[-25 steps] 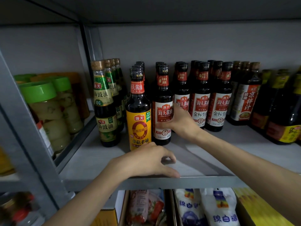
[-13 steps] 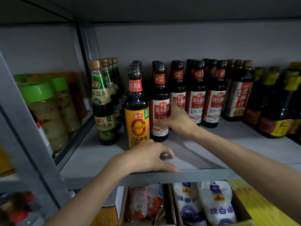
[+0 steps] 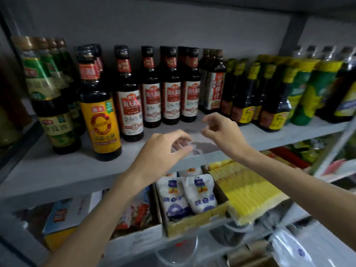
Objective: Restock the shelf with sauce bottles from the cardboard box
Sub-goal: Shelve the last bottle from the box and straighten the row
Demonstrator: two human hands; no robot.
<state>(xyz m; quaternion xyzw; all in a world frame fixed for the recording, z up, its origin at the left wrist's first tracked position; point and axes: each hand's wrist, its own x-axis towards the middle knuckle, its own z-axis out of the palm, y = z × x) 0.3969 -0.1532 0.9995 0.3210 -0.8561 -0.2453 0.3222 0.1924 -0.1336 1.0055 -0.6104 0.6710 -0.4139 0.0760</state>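
Observation:
Dark sauce bottles stand in rows on the grey shelf (image 3: 57,170). A red-and-white labelled bottle (image 3: 130,101) stands upright at the front, beside a yellow-labelled bottle (image 3: 100,116). More red-labelled bottles (image 3: 170,93) line up behind to the right. My left hand (image 3: 163,151) hovers over the shelf's front edge, fingers loosely curled, holding nothing. My right hand (image 3: 219,132) hangs over the bare shelf in front of the bottles, fingers apart and empty. The cardboard box with sauce bottles is not in view.
Green-labelled bottles (image 3: 50,97) stand at the left, yellow-capped dark bottles (image 3: 248,93) and green-yellow bottles (image 3: 308,89) at the right. Below the shelf sit a carton of white sugar bags (image 3: 192,197), yellow packs (image 3: 248,189) and snack packets (image 3: 134,212).
My right hand has let go of the red-and-white bottle and drawn back to the right. My left hand has lifted off the shelf edge. The view has swung to the right.

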